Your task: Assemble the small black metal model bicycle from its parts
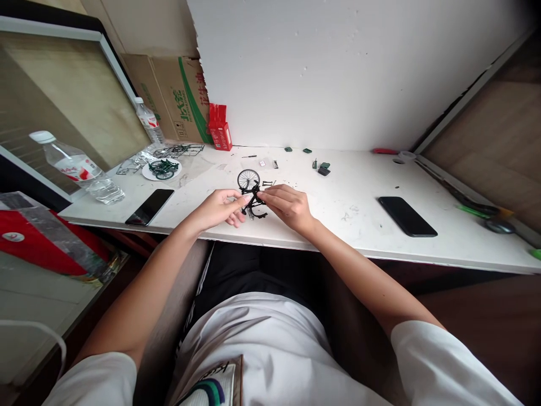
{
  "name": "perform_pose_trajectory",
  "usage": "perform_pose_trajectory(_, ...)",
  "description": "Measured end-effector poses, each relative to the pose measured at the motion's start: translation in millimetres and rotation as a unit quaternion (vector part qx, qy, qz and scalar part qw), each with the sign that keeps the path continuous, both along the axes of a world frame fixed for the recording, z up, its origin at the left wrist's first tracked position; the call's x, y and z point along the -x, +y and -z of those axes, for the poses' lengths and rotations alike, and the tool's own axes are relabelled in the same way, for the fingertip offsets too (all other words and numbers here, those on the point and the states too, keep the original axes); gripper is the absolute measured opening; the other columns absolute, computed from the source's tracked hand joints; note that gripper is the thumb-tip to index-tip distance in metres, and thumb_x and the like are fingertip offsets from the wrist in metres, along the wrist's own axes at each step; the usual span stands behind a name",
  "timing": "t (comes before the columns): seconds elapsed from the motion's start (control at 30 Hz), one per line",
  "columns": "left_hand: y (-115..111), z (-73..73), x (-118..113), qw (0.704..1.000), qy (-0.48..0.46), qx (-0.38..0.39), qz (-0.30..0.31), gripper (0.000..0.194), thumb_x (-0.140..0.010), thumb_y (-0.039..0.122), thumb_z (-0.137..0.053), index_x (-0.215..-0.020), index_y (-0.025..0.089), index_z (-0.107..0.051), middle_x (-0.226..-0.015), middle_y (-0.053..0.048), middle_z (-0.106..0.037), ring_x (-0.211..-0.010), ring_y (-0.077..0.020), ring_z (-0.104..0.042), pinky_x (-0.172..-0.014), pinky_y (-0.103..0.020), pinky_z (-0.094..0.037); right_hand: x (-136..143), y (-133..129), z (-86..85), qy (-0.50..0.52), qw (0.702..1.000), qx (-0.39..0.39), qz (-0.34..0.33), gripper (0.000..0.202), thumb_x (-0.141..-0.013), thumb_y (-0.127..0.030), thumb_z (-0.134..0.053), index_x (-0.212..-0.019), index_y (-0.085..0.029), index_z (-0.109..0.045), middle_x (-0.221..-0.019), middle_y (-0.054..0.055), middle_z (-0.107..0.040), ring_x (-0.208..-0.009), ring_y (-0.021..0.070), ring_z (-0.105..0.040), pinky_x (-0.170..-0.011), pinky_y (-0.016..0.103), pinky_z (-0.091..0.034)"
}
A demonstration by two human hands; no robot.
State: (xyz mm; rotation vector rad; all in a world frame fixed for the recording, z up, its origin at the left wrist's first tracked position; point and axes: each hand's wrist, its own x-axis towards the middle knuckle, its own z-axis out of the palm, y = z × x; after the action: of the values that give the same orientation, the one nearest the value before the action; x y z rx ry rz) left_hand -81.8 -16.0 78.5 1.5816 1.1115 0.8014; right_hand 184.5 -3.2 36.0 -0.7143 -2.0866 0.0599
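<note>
Over the front part of the white table, a small black model bicycle [255,204] is between my two hands. Its spoked wheel [248,179] points away from me, and a black curved part shows at the near end. My left hand [224,207] holds the model from the left, thumb against the frame and the other fingers curled below. From the right, my right hand [289,206] pinches the upper part of the frame with its fingertips. The fingers hide part of the frame. Just beyond the right fingers lies a small black part [267,183].
A white plate [146,172] at left carries green model bicycle parts. Two phones [150,207] [407,216] lie at either side. Water bottles [80,167] [149,121], a red box [220,128] and a carton [169,98] stand at back left. Small dark green pieces [324,168] lie farther back.
</note>
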Motion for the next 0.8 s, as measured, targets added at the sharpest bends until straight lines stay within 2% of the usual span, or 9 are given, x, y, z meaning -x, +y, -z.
perform_pose_trajectory(0.07,1,0.2,2,1.0,0.021,-0.019,0.004,0.058,-0.082,0.074,-0.09,-0.099,0.019,-0.081,-0.066,-0.008,-0.075,-0.047,-0.0174,-0.063,-0.05,-0.031,-0.054,1,-1,3.5,-0.018,1.0,-0.001,-0.023,0.031,-0.115,-0.04,-0.06,-0.135,-0.034,-0.084,-0.127,0.008,-0.086,-0.126,0.0296,-0.08,-0.107,0.05,-0.069)
perform_pose_trajectory(0.13,3,0.1,3,1.0,0.025,-0.012,0.011,0.059,-0.08,0.073,-0.092,-0.099,0.018,-0.083,-0.071,-0.01,-0.078,-0.046,-0.0166,-0.062,-0.049,-0.031,-0.051,2,-4,6.7,-0.031,0.999,0.002,-0.037,0.033,-0.116,-0.038,-0.059,-0.138,-0.035,-0.083,-0.132,0.007,-0.084,-0.131,0.0291,-0.078,-0.11,0.049,-0.068)
perform_pose_trajectory(0.27,6,0.3,2,0.998,-0.007,0.055,0.011,0.064,-0.079,0.076,-0.09,-0.094,0.015,-0.084,-0.09,-0.021,-0.085,-0.069,-0.0281,-0.08,-0.067,-0.04,-0.065,6,-8,9.5,-0.043,0.998,0.017,-0.031,0.035,-0.118,-0.037,-0.054,-0.139,-0.035,-0.082,-0.134,0.007,-0.084,-0.132,0.0284,-0.077,-0.108,0.047,-0.069)
perform_pose_trajectory(0.37,7,1.8,0,0.996,-0.04,0.079,0.005,0.063,-0.078,0.073,-0.093,-0.097,0.013,-0.085,-0.092,-0.022,-0.085,-0.083,-0.034,-0.085,-0.079,-0.045,-0.069,9,-8,8.9,-0.047,0.998,0.008,-0.028,0.037,-0.119,-0.037,-0.05,-0.138,-0.034,-0.083,-0.133,0.008,-0.084,-0.131,0.027,-0.077,-0.106,0.045,-0.068)
perform_pose_trajectory(0.57,4,8.2,-10,0.99,-0.091,0.107,0.004,0.061,-0.078,0.068,-0.096,-0.1,0.012,-0.085,-0.095,-0.021,-0.086,-0.092,-0.0333,-0.086,-0.089,-0.044,-0.071,13,-8,0.3,-0.078,0.996,-0.044,-0.03,0.039,-0.116,-0.023,-0.05,-0.135,-0.029,-0.083,-0.125,0.009,-0.085,-0.124,0.0259,-0.078,-0.097,0.042,-0.069)
perform_pose_trajectory(0.7,6,15.2,-14,0.982,-0.137,0.126,-0.009,0.057,-0.081,0.06,-0.098,-0.103,0.01,-0.083,-0.102,-0.02,-0.086,-0.094,-0.0311,-0.086,-0.099,-0.045,-0.069,15,-12,-6.7,-0.093,0.991,-0.085,-0.036,0.044,-0.108,-0.01,-0.052,-0.134,-0.026,-0.083,-0.121,0.008,-0.085,-0.123,0.0268,-0.077,-0.091,0.042,-0.07)
perform_pose_trajectory(0.8,8,21.3,-15,0.977,-0.172,0.128,-0.014,0.05,-0.083,0.052,-0.098,-0.104,0.009,-0.082,-0.108,-0.02,-0.086,-0.098,-0.0304,-0.085,-0.103,-0.047,-0.068,17,-14,-6.9,-0.107,0.988,-0.108,-0.035,0.044,-0.103,-0.006,-0.052,-0.131,-0.022,-0.082,-0.124,0.009,-0.084,-0.123,0.0284,-0.076,-0.091,0.043,-0.07)
